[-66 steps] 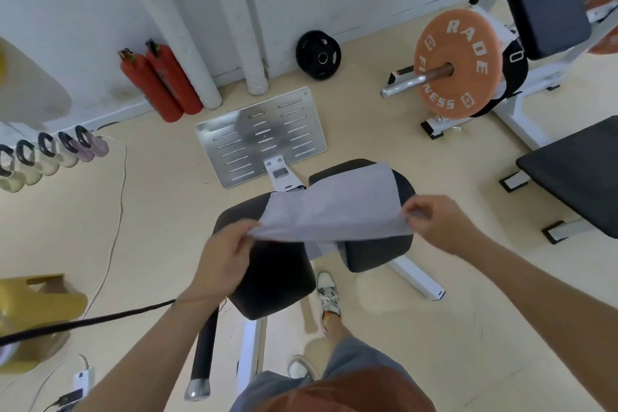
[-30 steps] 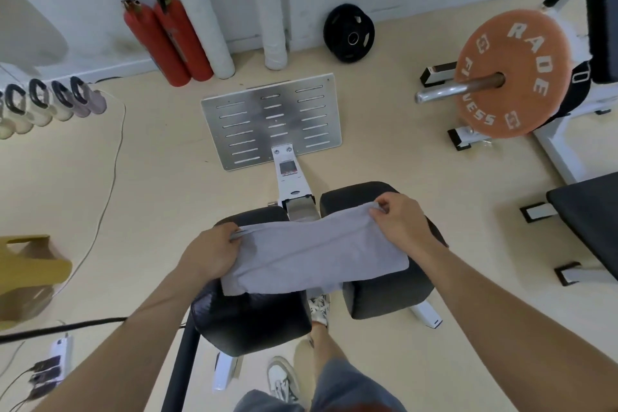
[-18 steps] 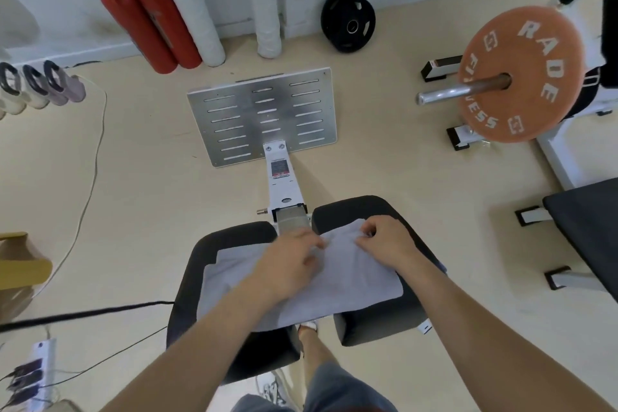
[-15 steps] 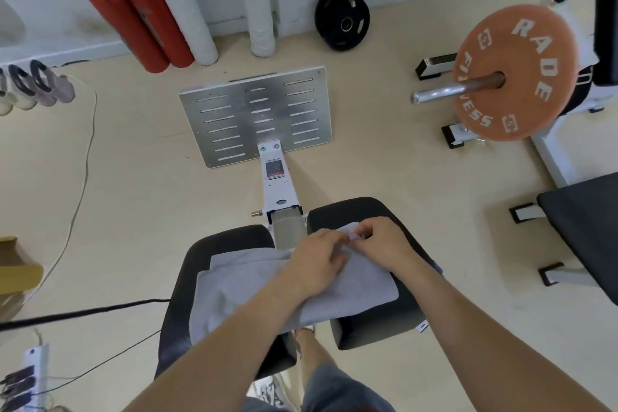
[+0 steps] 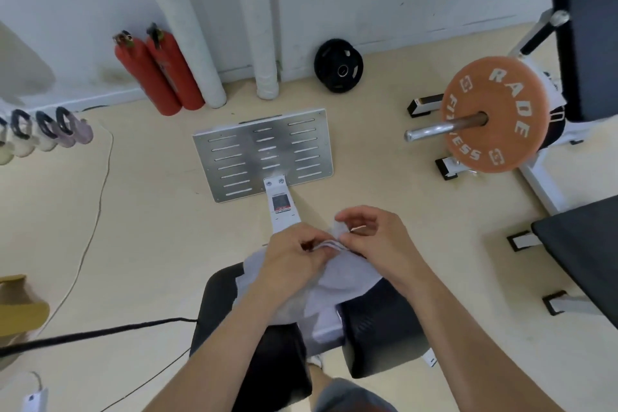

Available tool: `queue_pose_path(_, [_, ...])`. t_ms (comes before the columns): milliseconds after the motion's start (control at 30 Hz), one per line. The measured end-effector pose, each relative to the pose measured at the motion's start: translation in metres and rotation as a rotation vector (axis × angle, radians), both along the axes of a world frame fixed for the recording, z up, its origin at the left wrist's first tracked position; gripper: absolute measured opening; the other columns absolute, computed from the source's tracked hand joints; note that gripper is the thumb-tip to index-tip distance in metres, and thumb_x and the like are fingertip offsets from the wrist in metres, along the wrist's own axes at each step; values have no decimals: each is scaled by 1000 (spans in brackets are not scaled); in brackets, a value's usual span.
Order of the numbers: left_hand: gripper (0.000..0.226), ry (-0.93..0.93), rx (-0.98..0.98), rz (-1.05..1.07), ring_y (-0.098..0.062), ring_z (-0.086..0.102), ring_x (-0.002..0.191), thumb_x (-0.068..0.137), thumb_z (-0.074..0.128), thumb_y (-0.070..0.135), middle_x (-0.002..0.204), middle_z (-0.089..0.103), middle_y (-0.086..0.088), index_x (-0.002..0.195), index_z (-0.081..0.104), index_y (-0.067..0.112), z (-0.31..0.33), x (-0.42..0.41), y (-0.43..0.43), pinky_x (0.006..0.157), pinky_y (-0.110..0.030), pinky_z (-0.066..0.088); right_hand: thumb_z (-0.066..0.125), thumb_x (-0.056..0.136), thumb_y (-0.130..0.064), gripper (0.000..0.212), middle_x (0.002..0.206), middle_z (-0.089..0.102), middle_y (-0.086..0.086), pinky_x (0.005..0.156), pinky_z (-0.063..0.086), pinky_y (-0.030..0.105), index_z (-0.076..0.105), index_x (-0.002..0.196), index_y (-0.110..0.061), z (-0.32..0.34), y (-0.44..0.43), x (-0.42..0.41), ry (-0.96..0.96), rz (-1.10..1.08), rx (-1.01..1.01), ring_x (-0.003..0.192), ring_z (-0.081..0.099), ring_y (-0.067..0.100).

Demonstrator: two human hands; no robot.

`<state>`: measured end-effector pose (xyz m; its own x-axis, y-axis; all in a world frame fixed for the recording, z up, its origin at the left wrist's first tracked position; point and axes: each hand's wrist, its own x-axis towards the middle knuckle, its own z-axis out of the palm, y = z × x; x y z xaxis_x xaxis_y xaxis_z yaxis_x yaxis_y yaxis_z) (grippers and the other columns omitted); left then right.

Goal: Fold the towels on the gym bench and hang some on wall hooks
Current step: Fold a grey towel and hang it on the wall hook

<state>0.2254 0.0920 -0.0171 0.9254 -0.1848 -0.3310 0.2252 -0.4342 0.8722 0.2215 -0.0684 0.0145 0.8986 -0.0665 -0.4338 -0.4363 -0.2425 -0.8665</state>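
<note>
- Left hand (image 5: 291, 260) and right hand (image 5: 378, 244) each pinched the towel (image 5: 347, 275) at its 12 o'clock edge.
- Judged purpose: aligning layers above the bench (image 5: 384, 334) for folding.

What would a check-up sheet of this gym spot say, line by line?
Surface: black padded gym bench, split into two pads, partly under the towel.
Job's things: pale grey cloth towel, bunched, its far edge gathered up off the bench.
Clutter: round black weight plate by the wall; row of pale kettlebells on the left.
Hands: left hand and right hand both pinch the towel's gathered edge.
Cables: thick black cable runs from the left edge toward the bench; thin white cable curves along the floor.
Surroundings: two red fire extinguishers, slotted silver metal plate, orange round weight plate on a steel bar.
</note>
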Motion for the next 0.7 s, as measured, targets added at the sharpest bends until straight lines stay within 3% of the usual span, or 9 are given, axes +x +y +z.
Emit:
queue_pose_path(133, [30,-149,-169,4,-9,67,81,79,69,-1,83,74,8,82,76,28,70,-1,47,76,-20,51,78,75,-5,34,80,71,4,71,55,24,65,103,-18,78,38,8,-235,173,-4,66,63,14])
queue_pose_path(300, [25,-324,-265,78,-8,68,83,80,71,5,84,75,11,84,76,29,152,-8,88,72,-18,52,79,74,-9,36,80,72,-2,74,56,25,63,101,-28,157,77,13,-424,341,-64,75,67,16])
queue_pose_path(367, [21,-417,-257,126,-9,68,84,78,74,7,85,74,9,85,76,26,174,-11,100,75,-23,54,78,74,-6,37,81,73,-1,70,54,21,60,97,-29,179,88,12,-511,364,-65,72,66,10])
queue_pose_path(500, [17,-637,-170,200,-9,65,93,71,77,9,95,69,10,80,74,23,195,-8,121,80,-29,53,76,74,0,31,79,72,1,65,50,17,56,90,-17,208,105,8,-598,420,-81,70,65,14])
queue_pose_path(567, [16,-652,-186,209,-10,65,99,69,75,7,100,70,7,79,74,18,201,-7,128,85,-31,53,76,74,1,26,78,70,0,67,52,20,58,84,-16,217,112,8,-630,450,-97,69,63,9])
queue_pose_path(700, [20,-587,-312,231,-11,69,92,69,78,-4,91,75,4,71,74,16,214,-13,131,85,-31,54,76,76,-1,18,80,70,3,67,52,19,62,78,-13,225,118,9,-646,468,-111,70,64,6])
